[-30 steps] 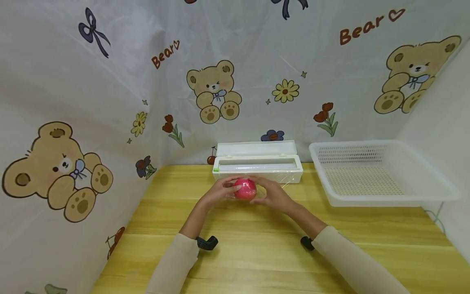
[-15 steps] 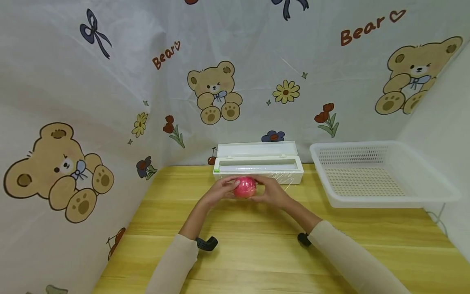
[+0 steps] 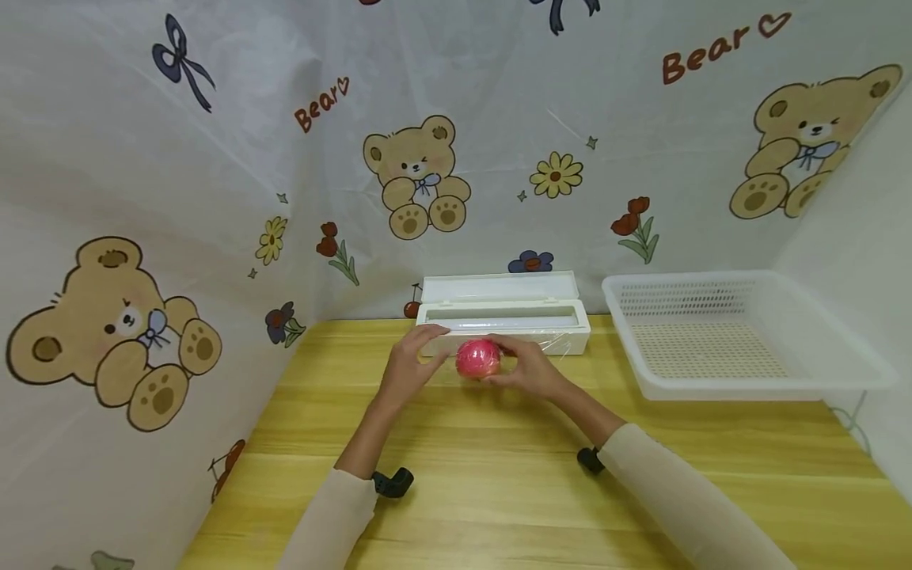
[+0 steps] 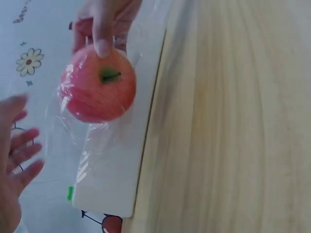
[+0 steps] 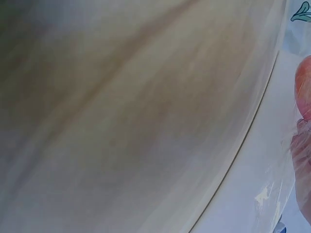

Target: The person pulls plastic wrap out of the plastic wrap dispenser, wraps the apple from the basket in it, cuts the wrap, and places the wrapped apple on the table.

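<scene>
A red apple (image 3: 478, 359) with clear plastic wrap around it is held up in front of a white cling film box (image 3: 509, 340). In the left wrist view the apple (image 4: 99, 94) shows its green stem hollow, and loose film (image 4: 63, 124) hangs from its side. My right hand (image 3: 530, 370) grips the apple between thumb and fingers from the right. Just left of the fruit, my left hand (image 3: 406, 368) has its fingers spread and holds nothing visible. The right wrist view catches only an edge of the apple (image 5: 304, 90).
The box's lid (image 3: 499, 286) stands raised, and a film roll (image 3: 501, 323) lies inside. A white plastic basket (image 3: 755, 393) stands at the right on the wooden table (image 3: 484, 491). A bear-print cloth (image 3: 492, 87) hangs behind.
Half a second ago both hands held the apple. My left hand has let go and moved left and slightly up, while my right hand keeps the apple nearly in place.
</scene>
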`<state>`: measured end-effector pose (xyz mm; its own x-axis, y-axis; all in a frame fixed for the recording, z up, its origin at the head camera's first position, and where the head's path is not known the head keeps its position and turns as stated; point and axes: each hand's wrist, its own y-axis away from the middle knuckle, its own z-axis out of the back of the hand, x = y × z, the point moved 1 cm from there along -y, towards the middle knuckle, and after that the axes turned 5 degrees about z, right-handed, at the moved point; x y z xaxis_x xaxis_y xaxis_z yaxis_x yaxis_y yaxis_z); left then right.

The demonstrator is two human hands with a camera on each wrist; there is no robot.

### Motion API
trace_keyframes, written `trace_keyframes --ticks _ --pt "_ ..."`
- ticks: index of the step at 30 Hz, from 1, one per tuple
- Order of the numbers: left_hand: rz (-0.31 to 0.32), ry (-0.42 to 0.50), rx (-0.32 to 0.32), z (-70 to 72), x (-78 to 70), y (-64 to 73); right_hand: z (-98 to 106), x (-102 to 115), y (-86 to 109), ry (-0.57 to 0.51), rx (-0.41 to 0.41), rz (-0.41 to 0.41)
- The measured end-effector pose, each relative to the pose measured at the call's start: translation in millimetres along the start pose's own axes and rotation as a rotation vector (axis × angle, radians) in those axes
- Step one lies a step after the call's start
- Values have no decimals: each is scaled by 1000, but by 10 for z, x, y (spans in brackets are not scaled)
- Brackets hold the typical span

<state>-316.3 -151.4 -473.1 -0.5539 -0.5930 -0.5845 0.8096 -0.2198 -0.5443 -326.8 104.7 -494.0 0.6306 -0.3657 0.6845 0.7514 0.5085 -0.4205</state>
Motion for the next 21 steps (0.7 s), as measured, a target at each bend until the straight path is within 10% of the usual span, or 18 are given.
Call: trace_keyframes --ticks 3,7,21 --pt "-108 -27 166 -41 -32 16 -1 -5 -15 -15 -5 0" --pt "-59 -9 289 -122 -31 49 -11 -17 -25 -30 -2 -16" --pt "-9 -49 270 -301 -64 -18 52 -27 -42 -75 -36 -145"
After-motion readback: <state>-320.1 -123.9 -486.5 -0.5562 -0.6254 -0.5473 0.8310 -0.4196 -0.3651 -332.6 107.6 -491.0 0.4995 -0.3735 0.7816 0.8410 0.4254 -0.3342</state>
